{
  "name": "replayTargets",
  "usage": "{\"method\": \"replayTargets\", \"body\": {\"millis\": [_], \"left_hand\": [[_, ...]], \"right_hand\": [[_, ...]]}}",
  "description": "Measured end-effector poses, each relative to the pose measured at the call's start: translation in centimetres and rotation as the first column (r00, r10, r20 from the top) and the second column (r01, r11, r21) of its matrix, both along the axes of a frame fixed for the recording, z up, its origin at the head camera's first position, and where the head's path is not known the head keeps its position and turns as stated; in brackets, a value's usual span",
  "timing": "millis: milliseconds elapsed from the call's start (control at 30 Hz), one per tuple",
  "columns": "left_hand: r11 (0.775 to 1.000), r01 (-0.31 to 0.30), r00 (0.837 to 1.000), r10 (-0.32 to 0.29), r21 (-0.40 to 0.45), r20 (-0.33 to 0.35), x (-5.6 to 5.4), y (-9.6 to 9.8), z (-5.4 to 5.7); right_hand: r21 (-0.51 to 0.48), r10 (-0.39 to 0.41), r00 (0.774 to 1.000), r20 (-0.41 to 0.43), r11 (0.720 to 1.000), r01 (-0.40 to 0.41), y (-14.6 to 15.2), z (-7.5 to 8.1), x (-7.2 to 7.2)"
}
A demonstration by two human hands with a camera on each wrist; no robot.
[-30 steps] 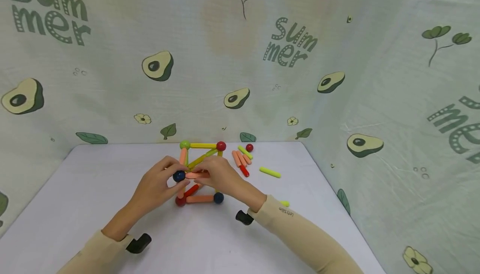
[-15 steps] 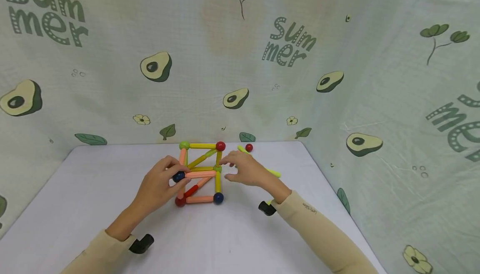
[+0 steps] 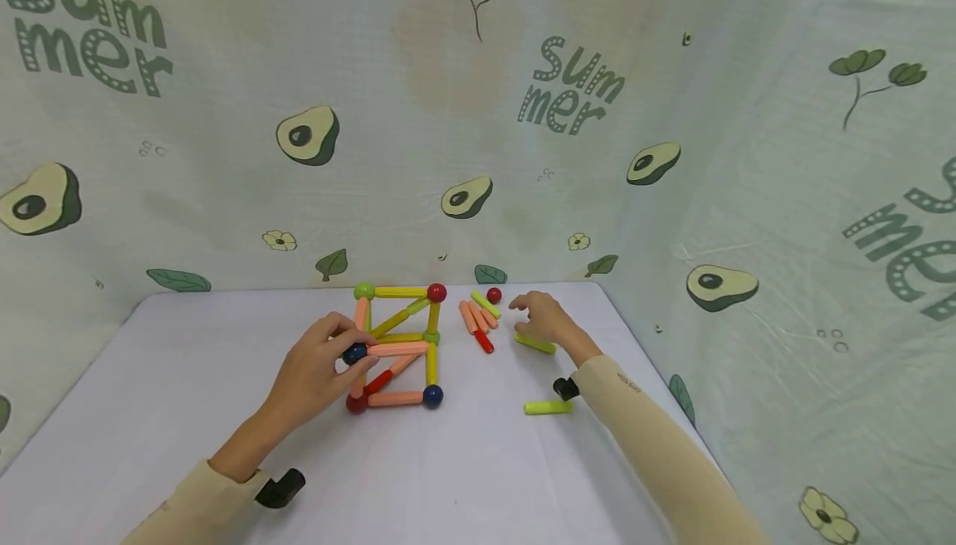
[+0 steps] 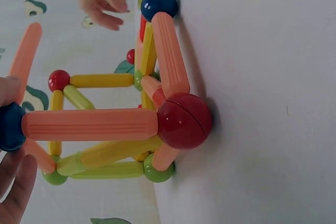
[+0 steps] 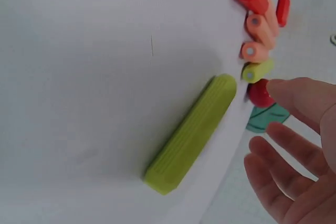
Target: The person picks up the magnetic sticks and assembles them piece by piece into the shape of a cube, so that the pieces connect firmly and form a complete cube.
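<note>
My left hand [image 3: 309, 371] pinches a dark blue ball [image 3: 354, 353] at the near upper left corner of a frame built of coloured rods and balls. From that ball a salmon rod [image 3: 399, 349] extends rightward, its other end unattached to any ball. Another salmon rod [image 4: 92, 125] runs down to the red ball [image 4: 184, 121] on the table, as the left wrist view shows. My right hand [image 3: 545, 318] hovers, fingers apart and holding nothing, just above a yellow-green rod [image 3: 534, 344]. In the right wrist view this rod [image 5: 191, 135] lies below the fingers, untouched.
Right of the frame lie loose salmon rods [image 3: 468, 318], a red rod [image 3: 484, 342], a yellow-green rod [image 3: 485, 304] and a red ball [image 3: 494, 295]. Nearer me lies another yellow-green rod [image 3: 548, 407]. A patterned cloth [image 3: 388, 197] hangs behind the white table [image 3: 456, 479].
My right hand has let go of the salmon rod and moved right, past the loose pieces, to the yellow-green rod. The left hand stays at the blue ball.
</note>
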State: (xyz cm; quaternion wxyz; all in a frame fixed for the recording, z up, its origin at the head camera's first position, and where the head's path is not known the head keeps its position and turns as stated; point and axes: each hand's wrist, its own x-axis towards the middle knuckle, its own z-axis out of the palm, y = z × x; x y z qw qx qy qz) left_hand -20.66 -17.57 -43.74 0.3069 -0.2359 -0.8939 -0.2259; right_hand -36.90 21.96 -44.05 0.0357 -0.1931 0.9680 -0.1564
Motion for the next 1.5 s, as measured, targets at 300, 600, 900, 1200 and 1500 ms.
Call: {"method": "replayTargets", "body": {"millis": [300,600,900,1200,1500], "left_hand": [[1.0,0.024,1.0,-0.024,0.02,-0.006,-0.2,-0.1,0.0],[0.998,0.031,0.999,-0.032,0.057,0.007,0.0,-0.3,-0.1],[0.997,0.028,0.999,-0.029,0.069,0.018,-0.1,-0.3,-0.4],[0.997,0.024,0.999,-0.026,0.07,0.031,0.0,-0.1,-0.2],[0.998,0.012,0.999,-0.015,0.068,0.044,-0.1,0.0,-0.3]], "right_hand": [[-0.053,-0.02,1.0,0.012,0.998,0.02,-1.3,-1.4,-3.7],[-0.01,-0.047,0.995,0.086,0.999,0.049,-2.9,-2.3,-4.5],[-0.006,-0.013,0.999,-0.038,1.0,0.013,-2.6,-2.1,-3.8],[-0.319,0.194,0.975,-0.108,0.922,-0.219,-5.4,2.0,3.4],[-0.459,0.432,0.895,-0.112,0.776,-0.432,-8.7,4.0,9.7]]}}
